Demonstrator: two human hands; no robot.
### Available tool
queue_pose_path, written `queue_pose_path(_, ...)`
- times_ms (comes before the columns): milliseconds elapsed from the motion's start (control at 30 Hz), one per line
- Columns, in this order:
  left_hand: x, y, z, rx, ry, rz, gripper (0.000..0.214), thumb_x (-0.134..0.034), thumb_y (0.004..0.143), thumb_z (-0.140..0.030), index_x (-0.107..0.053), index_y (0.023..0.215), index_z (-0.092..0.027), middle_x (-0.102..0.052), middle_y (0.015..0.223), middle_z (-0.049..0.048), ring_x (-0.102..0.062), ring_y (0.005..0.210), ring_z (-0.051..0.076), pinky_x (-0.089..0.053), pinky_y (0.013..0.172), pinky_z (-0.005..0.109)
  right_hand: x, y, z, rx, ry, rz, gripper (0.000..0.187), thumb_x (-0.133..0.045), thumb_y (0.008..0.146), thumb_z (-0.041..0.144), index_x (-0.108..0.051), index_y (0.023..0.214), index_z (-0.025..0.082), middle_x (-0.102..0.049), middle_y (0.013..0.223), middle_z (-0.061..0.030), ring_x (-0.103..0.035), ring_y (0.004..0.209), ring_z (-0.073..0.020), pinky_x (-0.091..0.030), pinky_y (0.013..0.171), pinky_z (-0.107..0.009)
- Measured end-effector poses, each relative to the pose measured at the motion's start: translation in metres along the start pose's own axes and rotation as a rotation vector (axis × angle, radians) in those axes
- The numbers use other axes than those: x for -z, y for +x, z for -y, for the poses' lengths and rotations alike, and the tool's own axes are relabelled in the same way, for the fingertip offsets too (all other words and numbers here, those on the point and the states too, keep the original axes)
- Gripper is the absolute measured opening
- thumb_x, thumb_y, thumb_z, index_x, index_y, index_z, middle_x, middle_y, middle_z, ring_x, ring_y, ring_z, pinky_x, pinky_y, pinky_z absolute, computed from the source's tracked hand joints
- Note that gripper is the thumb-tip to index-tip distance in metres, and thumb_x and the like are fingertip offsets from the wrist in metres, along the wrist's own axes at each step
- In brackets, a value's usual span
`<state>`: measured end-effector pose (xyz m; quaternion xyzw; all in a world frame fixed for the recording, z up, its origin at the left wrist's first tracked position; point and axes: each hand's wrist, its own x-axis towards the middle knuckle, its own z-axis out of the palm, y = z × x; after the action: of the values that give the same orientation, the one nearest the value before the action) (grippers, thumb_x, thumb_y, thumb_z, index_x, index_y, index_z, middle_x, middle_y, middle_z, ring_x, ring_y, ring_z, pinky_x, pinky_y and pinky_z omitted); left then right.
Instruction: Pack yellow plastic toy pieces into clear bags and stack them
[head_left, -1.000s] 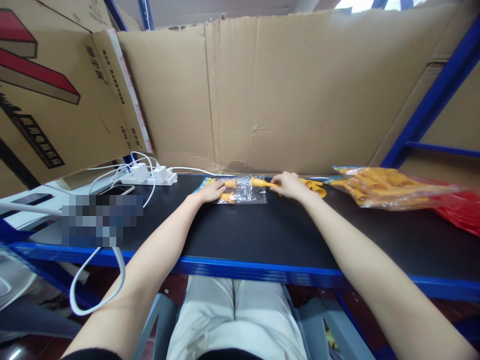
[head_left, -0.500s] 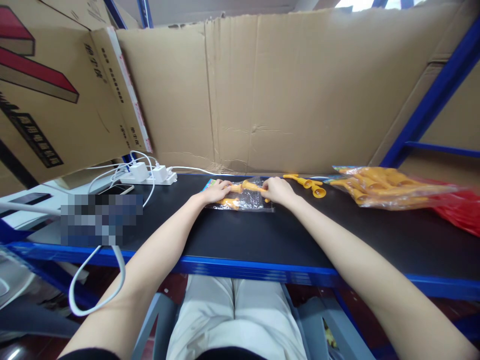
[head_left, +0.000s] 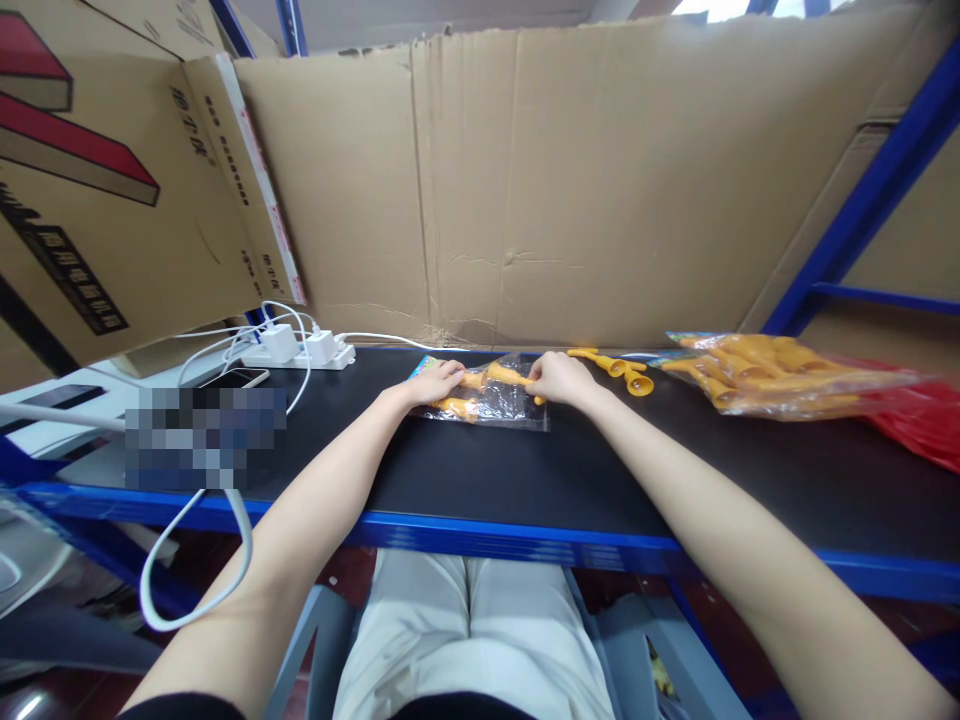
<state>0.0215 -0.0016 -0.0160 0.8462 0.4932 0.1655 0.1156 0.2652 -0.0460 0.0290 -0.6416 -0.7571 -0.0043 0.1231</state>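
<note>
A clear plastic bag (head_left: 516, 412) with a colourful printed left end lies on the black table in front of me. Inside it are yellow trumpet-shaped toy horns (head_left: 456, 407). My left hand (head_left: 437, 381) holds the bag's left end, fingers bent over it. At the bag's right end, my right hand (head_left: 561, 380) pinches the thin tip of a yellow toy horn (head_left: 510, 374); whether bag film lies between the fingers and the tip, I cannot make out. More loose yellow toy horns (head_left: 637, 384) lie just right of my right hand.
Further right, a filled bag of yellow horns (head_left: 757, 375) lies beside red plastic (head_left: 911, 415). On the left are a white power strip (head_left: 300, 352) with cables, a phone (head_left: 236, 379) and a blurred-out item (head_left: 206, 435). Cardboard (head_left: 600, 180) walls the back; a blue edge (head_left: 517, 535) runs along the front.
Both hands stay in nearly the same place on the bag and horn. The bag's lower right corner has shifted slightly toward me; little else differs.
</note>
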Motion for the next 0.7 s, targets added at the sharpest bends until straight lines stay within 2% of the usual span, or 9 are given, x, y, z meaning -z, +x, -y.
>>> queue_pose_path(233,-0.001,0.001,0.003,-0.034,-0.050,0.019,0.046,-0.023,0.090,-0.045,-0.051,0.116,-0.020,-0.054,0.121,0.0061,-0.046,0.117,0.018,-0.033,0.104,0.033,-0.003,0.000,0.003,0.015,-0.068,0.011,0.016,-0.064,0.066,0.027,-0.073,0.078,0.023,-0.070,0.080,-0.0044,-0.064,0.077,-0.0200,-0.044,0.064,-0.026)
queue_pose_path(333,-0.003,0.002,-0.001,0.006,-0.067,-0.060,0.047,-0.022,0.091,-0.040,-0.050,0.120,-0.016,-0.051,0.129,0.0096,-0.041,0.123,0.021,-0.028,0.107,0.033,-0.005,0.000,0.002,0.084,-0.093,0.004,0.018,-0.062,0.069,0.030,-0.073,0.081,0.022,-0.070,0.080,-0.0056,-0.064,0.079,-0.0207,-0.044,0.066,-0.026)
queue_pose_path(433,-0.005,0.002,-0.004,0.139,-0.141,-0.166,0.049,-0.024,0.091,-0.036,-0.043,0.128,-0.010,-0.043,0.138,0.0154,-0.035,0.130,0.024,-0.025,0.108,0.037,-0.011,0.001,0.002,0.132,-0.069,-0.024,0.019,-0.060,0.074,0.030,-0.073,0.081,0.021,-0.070,0.080,-0.0076,-0.065,0.082,-0.0228,-0.045,0.069,-0.028)
queue_pose_path(500,-0.006,0.002,-0.004,0.175,-0.230,-0.200,0.050,-0.027,0.091,-0.036,-0.039,0.131,-0.009,-0.039,0.141,0.0177,-0.033,0.132,0.026,-0.025,0.109,0.039,-0.018,0.003,0.004,0.148,0.025,-0.056,0.018,-0.059,0.075,0.026,-0.073,0.084,0.020,-0.070,0.085,-0.0082,-0.064,0.085,-0.0229,-0.046,0.073,-0.029)
queue_pose_path(600,-0.007,0.002,-0.003,0.156,-0.393,-0.237,0.049,-0.029,0.092,-0.038,-0.037,0.131,-0.011,-0.038,0.142,0.0168,-0.033,0.133,0.025,-0.024,0.109,0.038,-0.033,0.009,0.006,0.192,0.317,-0.146,0.025,-0.062,0.070,0.014,-0.070,0.093,0.016,-0.067,0.102,-0.0094,-0.062,0.096,-0.0202,-0.046,0.082,-0.027)
queue_pose_path(700,-0.008,0.004,-0.005,0.181,-0.502,-0.279,0.046,-0.028,0.093,-0.036,-0.038,0.130,-0.011,-0.035,0.145,0.0169,-0.031,0.134,0.023,-0.022,0.111,0.037,-0.048,0.015,0.008,0.143,0.666,-0.237,0.031,-0.065,0.066,0.013,-0.064,0.097,0.011,-0.062,0.112,-0.0120,-0.063,0.087,-0.0166,-0.049,0.079,-0.028)
